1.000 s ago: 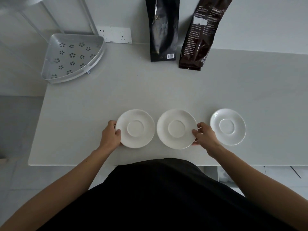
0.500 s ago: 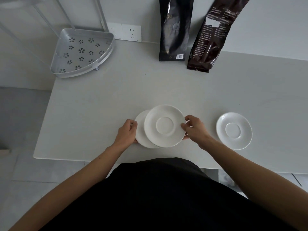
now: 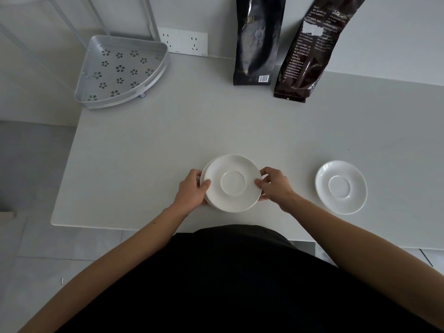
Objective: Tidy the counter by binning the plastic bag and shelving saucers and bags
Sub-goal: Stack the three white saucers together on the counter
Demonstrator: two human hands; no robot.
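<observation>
I have two saucers stacked near the front edge of the surface [image 3: 144, 140], the top saucer [image 3: 233, 182] sitting slightly right of the lower saucer [image 3: 203, 174], whose rim peeks out on the left. My left hand [image 3: 193, 189] clasps the left rims of the pair, thumb on top and fingers [image 3: 195, 173] curled round the edge; my right hand [image 3: 274, 185] pinches the top saucer's right rim the same way. To do this well, I judge I should nudge the top one left until the rims line up, keeping it low so it settles without a clack. The third saucer [image 3: 341, 187] lies well apart to the right and needs adding before the stack goes to the rack [image 3: 120, 72] at the back left. Both bags [image 3: 258, 39] lean against the wall, untouched. I see no plastic bag here.
</observation>
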